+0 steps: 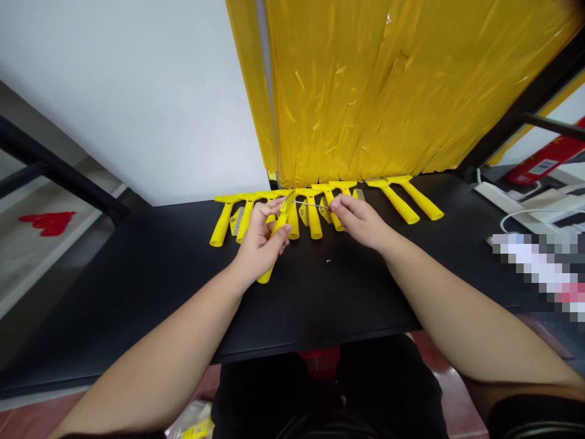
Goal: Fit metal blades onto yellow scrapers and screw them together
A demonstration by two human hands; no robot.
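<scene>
My left hand [259,242] is wrapped around the handle of a yellow plastic scraper [265,272], tilted with its head up. My right hand [359,218] pinches a thin metal rod [311,204], perhaps a screwdriver shaft; the fingers hide its rear end. The rod's tip meets or nearly meets the scraper's head. Behind my hands lies a row of similar yellow scrapers [220,227], partly covered by my fingers. Small yellow-and-grey blade pieces [236,221] lie among them. A tiny light bit, possibly a screw [328,261], rests on the black table in front.
Two more scrapers [402,204] lie at the back right of the black table [150,286]. Yellow plastic sheeting [338,91] and a white panel [137,91] rise behind it. White cables [507,219] and a red box [543,158] are at the right.
</scene>
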